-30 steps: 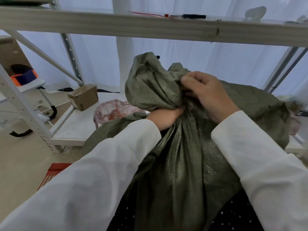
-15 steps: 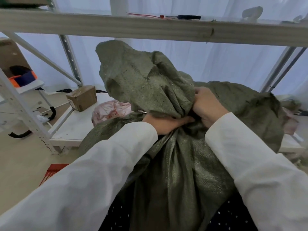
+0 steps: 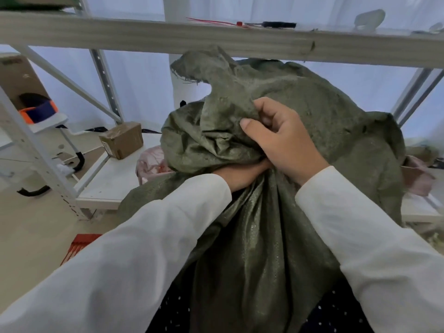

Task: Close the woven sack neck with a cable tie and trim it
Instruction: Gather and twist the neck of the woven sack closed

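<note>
A green woven sack [image 3: 262,248] stands in front of me, its top gathered into a neck. My left hand [image 3: 240,175] is clamped around the neck from the left, mostly hidden under folds of fabric. My right hand [image 3: 281,138] pinches the loose sack top [image 3: 216,75] just above the neck, thumb on the cloth. The frayed top edge flops up and to the left. Red cable ties [image 3: 211,21] and a black-handled tool [image 3: 276,24] lie on the upper shelf, beyond both hands.
A white shelf beam [image 3: 144,37] crosses just above the sack. The lower shelf board [image 3: 108,186] carries a small cardboard box [image 3: 122,139] and a pink plastic bag [image 3: 150,162]. A red object [image 3: 77,246] lies on the floor at left. White curtains hang behind.
The loose sack top has dropped from its raised, spread shape and folded over to the right. My right hand has moved up from the neck onto the loose fabric. My left hand stays on the neck.
</note>
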The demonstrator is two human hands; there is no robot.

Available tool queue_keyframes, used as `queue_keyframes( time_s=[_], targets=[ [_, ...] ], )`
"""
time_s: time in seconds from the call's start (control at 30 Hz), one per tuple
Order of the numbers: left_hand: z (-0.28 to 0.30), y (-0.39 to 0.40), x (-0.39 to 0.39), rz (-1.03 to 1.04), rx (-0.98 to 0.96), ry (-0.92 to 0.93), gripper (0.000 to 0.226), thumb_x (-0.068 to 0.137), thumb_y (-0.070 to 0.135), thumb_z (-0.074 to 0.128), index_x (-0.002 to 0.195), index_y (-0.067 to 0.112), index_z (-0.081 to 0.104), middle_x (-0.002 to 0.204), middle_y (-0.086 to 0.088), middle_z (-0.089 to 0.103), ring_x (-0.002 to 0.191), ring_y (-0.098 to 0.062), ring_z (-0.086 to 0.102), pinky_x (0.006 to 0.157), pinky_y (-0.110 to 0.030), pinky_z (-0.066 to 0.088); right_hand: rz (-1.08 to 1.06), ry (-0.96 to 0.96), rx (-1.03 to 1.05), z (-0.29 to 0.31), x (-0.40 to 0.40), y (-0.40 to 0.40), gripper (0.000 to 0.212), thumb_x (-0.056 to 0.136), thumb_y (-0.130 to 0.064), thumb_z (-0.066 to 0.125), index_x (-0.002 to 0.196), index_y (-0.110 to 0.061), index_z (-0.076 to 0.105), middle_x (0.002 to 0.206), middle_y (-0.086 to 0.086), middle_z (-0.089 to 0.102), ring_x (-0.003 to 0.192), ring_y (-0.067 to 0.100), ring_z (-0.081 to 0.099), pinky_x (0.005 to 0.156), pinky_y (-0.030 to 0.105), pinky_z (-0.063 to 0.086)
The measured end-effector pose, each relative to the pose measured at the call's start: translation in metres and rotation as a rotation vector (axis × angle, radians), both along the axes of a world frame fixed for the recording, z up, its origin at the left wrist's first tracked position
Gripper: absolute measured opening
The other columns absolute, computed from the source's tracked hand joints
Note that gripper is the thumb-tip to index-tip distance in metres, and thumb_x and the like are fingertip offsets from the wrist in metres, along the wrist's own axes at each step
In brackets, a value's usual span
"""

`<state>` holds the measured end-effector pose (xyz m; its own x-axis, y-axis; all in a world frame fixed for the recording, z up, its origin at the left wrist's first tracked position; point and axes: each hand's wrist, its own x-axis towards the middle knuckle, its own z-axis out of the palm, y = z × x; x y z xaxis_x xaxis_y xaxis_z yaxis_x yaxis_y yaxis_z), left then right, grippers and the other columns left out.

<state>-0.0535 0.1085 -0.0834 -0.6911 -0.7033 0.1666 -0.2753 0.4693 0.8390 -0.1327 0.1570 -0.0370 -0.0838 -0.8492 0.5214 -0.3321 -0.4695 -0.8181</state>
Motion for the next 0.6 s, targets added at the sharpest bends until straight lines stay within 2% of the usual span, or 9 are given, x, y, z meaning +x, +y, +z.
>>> queue_keyframes(
  time_s=[0.1, 0.2, 0.23, 0.3, 0.37, 0.4, 0.47, 0.53, 0.6],
  targets=[
    [0.003, 0.005, -0.002, 0.056, 0.178, 0.108, 0.056, 0.092, 0.028, 0.051, 0.143, 0.016, 0.03, 0.152, 0.001, 0.028, 0.141, -0.014, 0.021, 0.117, -0.024, 0.007, -0.099, -0.019, 0.003, 0.01, -0.018, 0.009, 0.01, 0.088, -0.022, 0.058, 0.081, -0.021, 0.065, 0.071, -0.013, 0.066, 0.072, 0.003, 0.061, 0.07, 0.023, 0.051],
    [0.0, 0.005, 0.0, 0.155, 0.261, 0.101, 0.063, 0.089, 0.043, 0.054, 0.143, 0.021, 0.03, 0.151, 0.005, 0.03, 0.14, -0.015, 0.024, 0.115, -0.027, 0.012, -0.515, -0.007, 0.004, 0.009, -0.044, 0.015, 0.019, 0.086, -0.04, 0.059, 0.086, -0.022, 0.065, 0.082, -0.01, 0.065, 0.078, 0.003, 0.059, 0.081, 0.032, 0.053],
    [-0.002, 0.004, 0.0, 0.17, 0.276, 0.102, 0.065, 0.089, 0.045, 0.053, 0.144, 0.022, 0.028, 0.151, 0.006, 0.03, 0.14, -0.014, 0.024, 0.115, -0.027, 0.012, -0.635, 0.025, 0.057, 0.007, -0.053, 0.016, 0.03, 0.083, -0.047, 0.06, 0.098, -0.021, 0.064, 0.094, -0.007, 0.065, 0.088, 0.005, 0.059, 0.088, 0.033, 0.052],
    [-0.004, 0.003, 0.0, 0.173, 0.284, 0.127, 0.066, 0.088, 0.048, 0.052, 0.144, 0.024, 0.027, 0.152, 0.008, 0.027, 0.141, -0.013, 0.022, 0.116, -0.028, 0.011, -0.76, 0.098, 0.307, 0.002, -0.071, 0.019, 0.071, 0.073, -0.063, 0.061, 0.127, -0.018, 0.047, 0.126, 0.001, 0.055, 0.117, 0.017, 0.05, 0.102, 0.039, 0.042],
    [-0.003, 0.007, -0.003, 0.163, 0.233, 0.122, 0.065, 0.089, 0.048, 0.05, 0.144, 0.025, 0.026, 0.153, 0.008, 0.025, 0.142, -0.011, 0.019, 0.116, -0.026, 0.007, -0.733, 0.174, 0.594, -0.002, -0.078, 0.02, 0.104, 0.064, -0.074, 0.06, 0.142, -0.015, 0.026, 0.144, 0.008, 0.039, 0.132, 0.029, 0.038, 0.108, 0.046, 0.033],
    [-0.004, 0.008, -0.005, 0.157, 0.198, 0.107, 0.064, 0.089, 0.047, 0.049, 0.144, 0.025, 0.026, 0.153, 0.009, 0.025, 0.142, -0.011, 0.018, 0.115, -0.025, 0.007, -0.694, 0.206, 0.683, -0.004, -0.077, 0.02, 0.109, 0.064, -0.074, 0.061, 0.144, -0.013, 0.02, 0.146, 0.009, 0.037, 0.133, 0.03, 0.037, 0.108, 0.045, 0.032],
    [-0.005, 0.006, -0.006, 0.148, 0.159, 0.094, 0.062, 0.09, 0.047, 0.047, 0.144, 0.026, 0.026, 0.153, 0.008, 0.025, 0.142, -0.01, 0.018, 0.116, -0.025, 0.007, -0.574, 0.159, 0.73, -0.009, -0.07, 0.019, 0.094, 0.067, -0.062, 0.068, 0.138, -0.01, 0.034, 0.135, 0.008, 0.05, 0.12, 0.026, 0.051, 0.098, 0.038, 0.043],
    [-0.005, 0.004, -0.007, 0.125, 0.158, 0.029, 0.064, 0.089, 0.05, 0.048, 0.144, 0.026, 0.025, 0.153, 0.008, 0.025, 0.142, -0.011, 0.019, 0.118, -0.028, 0.008, -0.429, 0.004, 0.626, -0.011, -0.063, 0.017, 0.044, 0.073, -0.038, 0.075, 0.105, -0.011, 0.062, 0.106, 0.008, 0.068, 0.092, 0.02, 0.066, 0.08, 0.034, 0.053],
    [-0.006, 0.003, -0.007, 0.034, 0.181, -0.043, 0.07, 0.084, 0.056, 0.052, 0.143, 0.027, 0.029, 0.151, 0.011, 0.03, 0.14, -0.01, 0.024, 0.119, -0.032, 0.012, -0.407, -0.216, 0.47, -0.01, -0.059, 0.013, 0.007, 0.075, -0.014, 0.071, 0.079, -0.01, 0.067, 0.085, 0.013, 0.072, 0.08, 0.027, 0.069, 0.077, 0.04, 0.057]
  ],
)
